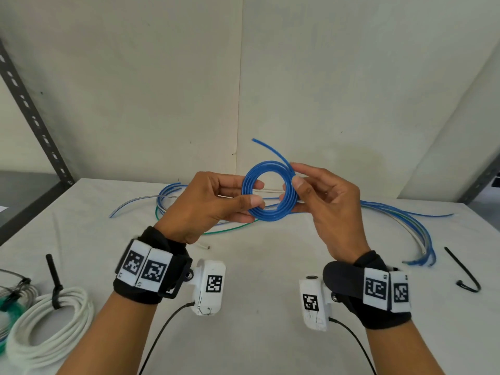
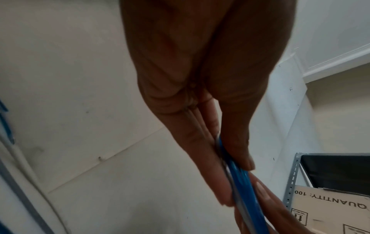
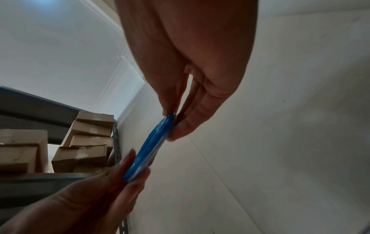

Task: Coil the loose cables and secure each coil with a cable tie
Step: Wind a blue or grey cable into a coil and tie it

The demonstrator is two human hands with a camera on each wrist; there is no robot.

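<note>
Above the table, left hand [image 1: 213, 204] and right hand [image 1: 322, 201] pinch a wound, untied blue plastic cable coil [image 1: 269, 191]; white tied coil [image 1: 51, 328] done, loose cables [image 1: 400, 220] remain.

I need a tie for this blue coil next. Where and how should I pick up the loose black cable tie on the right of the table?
Pinch the black cable tie along its straight upper strap from above; it lies flat and alone, its lower end curled into a hook.
</note>
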